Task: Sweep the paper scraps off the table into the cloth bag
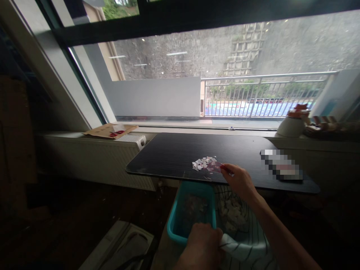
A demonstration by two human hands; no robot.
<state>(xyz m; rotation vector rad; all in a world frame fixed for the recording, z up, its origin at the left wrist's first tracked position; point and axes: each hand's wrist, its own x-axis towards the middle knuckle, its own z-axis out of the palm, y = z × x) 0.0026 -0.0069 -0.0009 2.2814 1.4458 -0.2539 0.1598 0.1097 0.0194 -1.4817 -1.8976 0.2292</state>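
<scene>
On the black tabletop [174,150] lies a small heap of torn white paper scraps [203,163]. My right hand [239,178] is closed in a pinch on a thin translucent pink piece [216,167], which touches the heap's right side; its exact kind is unclear. Lower down, my left hand [203,238] is closed in a fist at the near rim of a teal plastic basin [173,225]. A bunched fold of white cloth with dark stripes [244,249] comes out of that fist. Small scraps lie inside the basin, dim in the shade.
More paper pieces [232,213] rest on the striped cloth under the table edge. A blurred-out flat object [282,165] lies at the table's right. Red-handled scissors [116,133] sit on brown paper [98,130] by the radiator [112,161]. A white pot [291,125] stands on the sill.
</scene>
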